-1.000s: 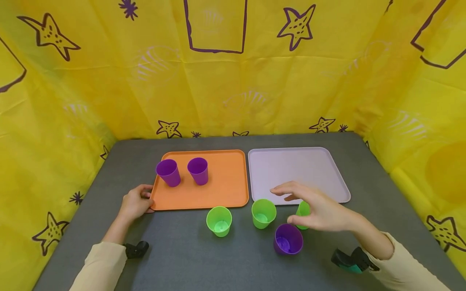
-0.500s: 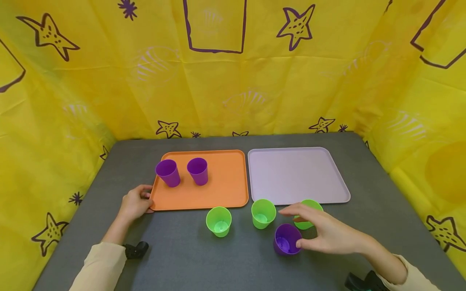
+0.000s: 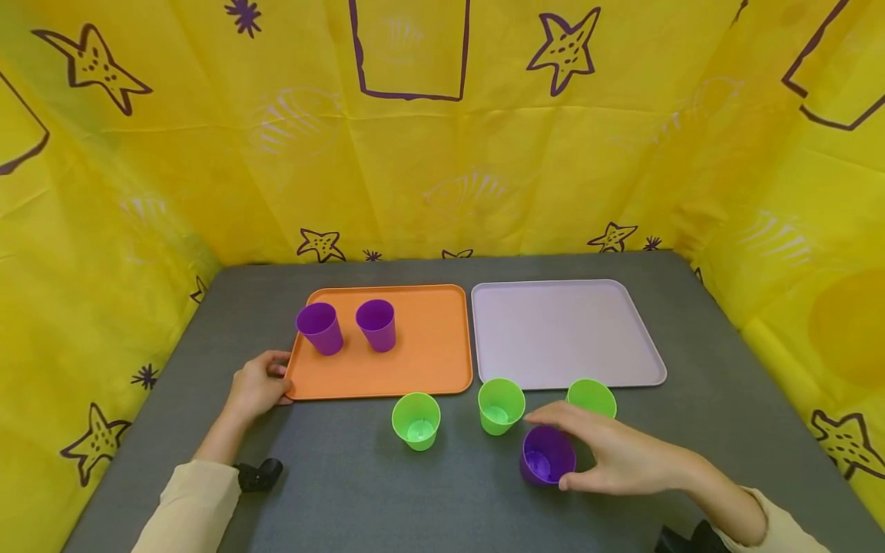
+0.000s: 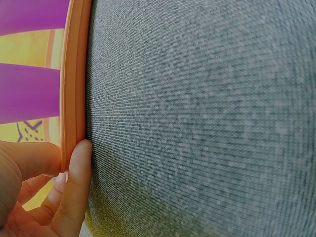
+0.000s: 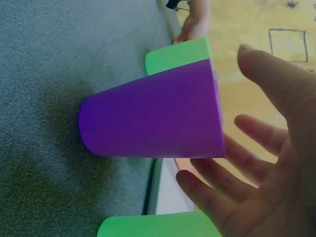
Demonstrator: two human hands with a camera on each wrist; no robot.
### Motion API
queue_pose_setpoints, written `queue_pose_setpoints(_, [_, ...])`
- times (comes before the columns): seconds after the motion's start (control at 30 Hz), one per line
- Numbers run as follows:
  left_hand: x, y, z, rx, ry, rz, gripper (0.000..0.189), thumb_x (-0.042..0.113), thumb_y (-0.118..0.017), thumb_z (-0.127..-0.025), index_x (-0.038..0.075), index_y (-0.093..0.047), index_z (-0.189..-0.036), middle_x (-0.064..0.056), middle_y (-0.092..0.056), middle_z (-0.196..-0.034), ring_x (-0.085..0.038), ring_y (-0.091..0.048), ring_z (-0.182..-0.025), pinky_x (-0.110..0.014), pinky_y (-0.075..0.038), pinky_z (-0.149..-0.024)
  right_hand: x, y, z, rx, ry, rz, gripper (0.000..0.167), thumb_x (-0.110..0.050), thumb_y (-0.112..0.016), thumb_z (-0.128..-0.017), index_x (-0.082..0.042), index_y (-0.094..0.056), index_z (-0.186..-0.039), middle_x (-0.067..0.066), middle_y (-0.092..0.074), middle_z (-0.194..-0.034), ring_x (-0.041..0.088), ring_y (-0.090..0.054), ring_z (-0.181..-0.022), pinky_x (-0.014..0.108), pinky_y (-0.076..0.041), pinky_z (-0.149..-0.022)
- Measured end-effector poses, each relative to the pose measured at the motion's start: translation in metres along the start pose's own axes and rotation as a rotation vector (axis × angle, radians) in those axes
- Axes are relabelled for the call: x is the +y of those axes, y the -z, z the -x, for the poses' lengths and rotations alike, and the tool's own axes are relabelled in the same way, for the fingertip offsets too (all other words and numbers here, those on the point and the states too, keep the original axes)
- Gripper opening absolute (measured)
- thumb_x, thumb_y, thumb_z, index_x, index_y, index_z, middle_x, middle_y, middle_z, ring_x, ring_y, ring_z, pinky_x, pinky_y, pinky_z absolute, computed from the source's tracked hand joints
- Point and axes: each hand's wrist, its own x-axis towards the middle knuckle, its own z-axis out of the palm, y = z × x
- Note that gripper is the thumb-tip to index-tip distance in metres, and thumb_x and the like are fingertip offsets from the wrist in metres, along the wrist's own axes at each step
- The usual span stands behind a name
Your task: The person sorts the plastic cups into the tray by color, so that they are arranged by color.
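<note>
My left hand (image 3: 256,388) pinches the near left corner of the orange tray (image 3: 429,338) between thumb and finger, as the left wrist view shows. Two purple cups (image 3: 322,332) stand upright on that tray's left half. Over on the right, my right hand (image 3: 615,453) hovers around the rim of a third purple cup (image 5: 153,113) on the table. Its thumb (image 5: 266,69) is apart from the cup, and its fingers spread behind the far side of the rim. One green cup (image 3: 592,398) is partly hidden behind this hand.
Two more green cups, one in the middle (image 3: 416,422) and one by the purple cup (image 3: 501,407), stand in front of the trays. A lilac tray (image 3: 560,330) lies right of the orange one. Yellow patterned cloth (image 3: 442,153) walls the grey table.
My right hand has come down and toward me, from above the green cups to the rim of the near purple cup. The left hand stays at the orange tray's corner.
</note>
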Motion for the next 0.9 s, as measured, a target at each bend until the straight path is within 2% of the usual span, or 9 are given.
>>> queue_pose_setpoints(0.2, [0.0009,0.0004,0.0009,0.003,-0.009,-0.007,0.050,-0.007,-0.058,-0.073,-0.008,-0.049,-0.122,-0.023,-0.058,-0.093,-0.014,-0.062,-0.055,-0.030,-0.056,-0.050,0.0003,-0.0032,0.0005,-0.016,0.022,0.035,0.077,-0.019,-0.076,-0.074,-0.019,-0.034,-0.139,-0.005,-0.044,-0.133,0.011,-0.046,-0.118,0.018,-0.039,-0.099])
queue_pose_setpoints(0.53, [0.0021,0.0005,0.0009,0.008,-0.014,-0.009,0.049,-0.007,-0.057,-0.073,-0.008,-0.049,-0.121,-0.024,-0.058,-0.093,-0.015,-0.062,-0.055,-0.030,-0.056,-0.050,0.0013,-0.0051,0.0016,-0.059,-0.040,0.007,0.075,-0.020,-0.075,-0.075,-0.022,-0.035,-0.138,-0.006,-0.048,-0.127,0.013,-0.052,-0.111,0.022,-0.047,-0.092])
queue_pose_setpoints(0.73, [0.0016,0.0006,0.0007,0.002,-0.009,-0.006,0.049,-0.007,-0.057,-0.073,-0.008,-0.049,-0.122,-0.024,-0.058,-0.094,-0.015,-0.062,-0.056,-0.030,-0.056,-0.050,0.0020,-0.0060,0.0016,-0.048,-0.043,-0.015,0.072,-0.021,-0.076,-0.075,-0.021,-0.038,-0.136,-0.006,-0.051,-0.125,0.012,-0.054,-0.107,0.026,-0.051,-0.087])
queue_pose_setpoints(0.9, [0.0013,0.0007,0.0011,0.002,-0.006,-0.003,0.050,-0.007,-0.057,-0.073,-0.009,-0.048,-0.122,-0.024,-0.057,-0.094,-0.014,-0.062,-0.056,-0.030,-0.057,-0.050,-0.0012,-0.0028,0.0003,-0.034,-0.023,-0.021,0.071,-0.021,-0.076,-0.074,-0.020,-0.040,-0.135,-0.006,-0.052,-0.124,0.011,-0.054,-0.105,0.023,-0.051,-0.085])
